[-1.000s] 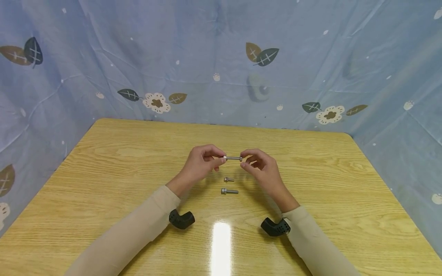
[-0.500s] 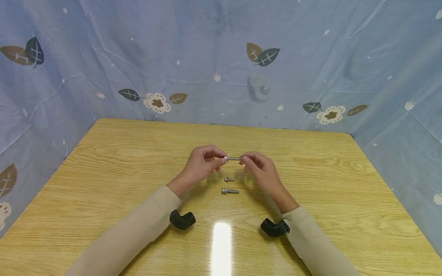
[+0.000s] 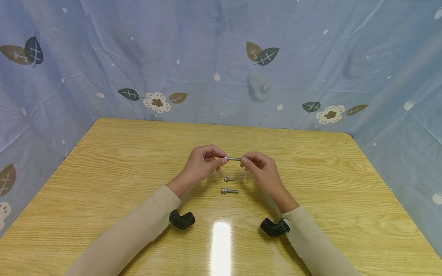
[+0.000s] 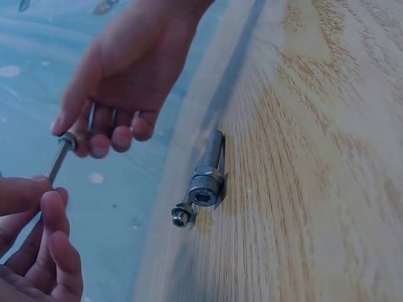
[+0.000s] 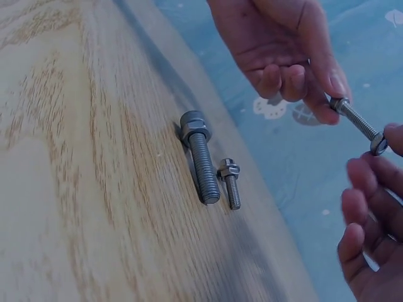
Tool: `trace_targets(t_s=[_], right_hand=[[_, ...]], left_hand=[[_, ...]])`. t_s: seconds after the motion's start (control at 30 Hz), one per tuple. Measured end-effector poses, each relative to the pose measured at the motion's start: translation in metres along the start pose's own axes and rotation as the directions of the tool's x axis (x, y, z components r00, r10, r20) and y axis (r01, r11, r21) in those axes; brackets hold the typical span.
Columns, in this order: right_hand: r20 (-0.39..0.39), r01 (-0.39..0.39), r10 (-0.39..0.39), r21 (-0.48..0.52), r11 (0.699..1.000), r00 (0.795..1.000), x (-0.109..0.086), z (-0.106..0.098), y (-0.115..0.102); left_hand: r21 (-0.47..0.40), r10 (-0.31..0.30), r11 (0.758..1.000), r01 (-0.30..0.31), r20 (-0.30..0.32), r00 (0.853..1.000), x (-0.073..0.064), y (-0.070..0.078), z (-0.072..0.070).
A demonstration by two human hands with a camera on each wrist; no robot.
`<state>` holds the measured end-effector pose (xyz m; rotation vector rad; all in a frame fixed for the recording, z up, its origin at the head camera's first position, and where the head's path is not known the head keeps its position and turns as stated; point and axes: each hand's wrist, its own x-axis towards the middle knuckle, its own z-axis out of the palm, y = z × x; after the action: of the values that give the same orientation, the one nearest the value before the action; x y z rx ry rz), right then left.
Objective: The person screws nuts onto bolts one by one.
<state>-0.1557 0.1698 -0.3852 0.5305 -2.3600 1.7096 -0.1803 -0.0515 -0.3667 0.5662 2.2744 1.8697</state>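
Between my two hands, above the wooden table (image 3: pixel 138 184), a long thin metal bolt (image 3: pixel 234 158) lies nearly level. My left hand (image 3: pixel 203 163) pinches its head between thumb and fingers. At the other end sits a hex nut (image 5: pixel 378 145), which the thumb and fingertips of my right hand (image 3: pixel 260 168) pinch; they mostly hide it in the head view. On the table below the hands lie a small bolt (image 3: pixel 228 179) and a thicker socket-head bolt (image 3: pixel 229 191), side by side, heads to the left. Each carries a nut up against its head.
A blue curtain (image 3: pixel 207 53) printed with leaves and flowers hangs behind the table and at both sides. Black curved camera mounts (image 3: pixel 182 220) stick out from the wrists. A bright light reflection shows on the table's front part.
The right thumb and fingers have closed round the nut at the bolt's end, which showed uncovered a second ago. The left hand and the two bolts on the table stay put.
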Motion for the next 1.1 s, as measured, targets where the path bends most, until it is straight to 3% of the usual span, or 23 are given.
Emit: trace_targets(t_s=[0.1, 0.43, 0.6, 0.73, 0.97, 1.1], right_hand=[[-0.004, -0.019, 0.019, -0.013, 1.0, 1.0, 0.0003, 0.0003, 0.0011], [-0.013, 0.023, -0.024, -0.021, 1.0, 1.0, -0.0011, 0.0002, -0.0012], [0.004, -0.021, 0.021, -0.004, 1.0, 1.0, -0.0001, 0.0011, -0.0004], [0.003, -0.056, 0.056, -0.051, 0.997, 0.998, 0.0004, 0.0014, 0.0003], [0.003, 0.035, -0.034, -0.021, 0.999, 0.999, -0.0008, 0.0004, 0.0015], [0.003, 0.036, -0.036, -0.002, 0.999, 0.999, -0.0003, 0.0008, 0.0017]], left_hand=[[0.008, -0.005, 1.0, 0.005, -0.007, 1.0, -0.0002, -0.0004, 0.0004], [-0.003, -0.023, 1.0, 0.023, -0.009, 1.0, 0.0003, -0.0016, 0.0005], [-0.02, -0.024, 0.999, 0.025, 0.008, 1.0, 0.0001, -0.0012, 0.0013], [-0.018, -0.026, 1.0, 0.026, 0.009, 1.0, 0.0001, -0.0007, 0.0025], [-0.012, -0.039, 0.999, 0.038, -0.025, 0.999, -0.0017, 0.0019, 0.0024], [-0.022, -0.036, 0.999, 0.036, -0.012, 0.999, -0.0019, 0.0026, 0.0021]])
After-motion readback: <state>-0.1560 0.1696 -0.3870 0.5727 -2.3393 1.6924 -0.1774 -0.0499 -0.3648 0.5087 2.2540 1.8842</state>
